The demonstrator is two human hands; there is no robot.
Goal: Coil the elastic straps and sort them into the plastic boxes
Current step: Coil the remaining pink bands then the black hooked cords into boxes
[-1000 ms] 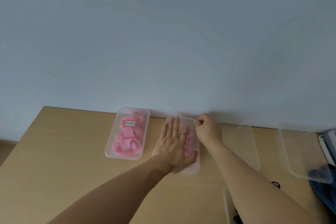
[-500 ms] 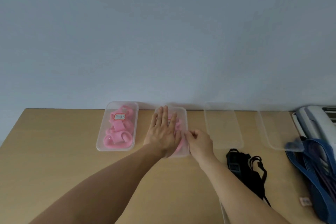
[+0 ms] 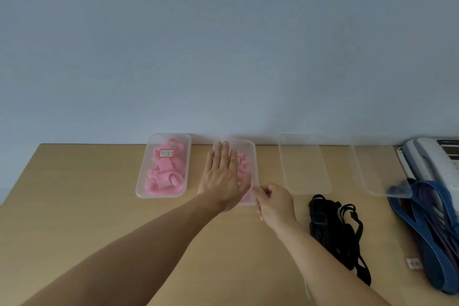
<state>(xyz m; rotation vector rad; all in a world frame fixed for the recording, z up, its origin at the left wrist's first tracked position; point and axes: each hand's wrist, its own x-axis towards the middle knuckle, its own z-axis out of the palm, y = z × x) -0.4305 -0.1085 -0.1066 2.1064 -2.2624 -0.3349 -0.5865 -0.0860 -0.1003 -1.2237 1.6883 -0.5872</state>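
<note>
Label [image 3: 166, 153] on left box [image 3: 188, 146]: white, red border, handwritten marks, too blurred to read. Second label [image 3: 238, 160] on second box [image 3: 253, 156]: mostly hidden under left hand [image 3: 219, 179], nothing legible. Small tag [image 3: 413, 263] on counter [image 3: 87, 206] beside blue straps [image 3: 427, 226]: print too small to read. No brand or number readable.
</note>
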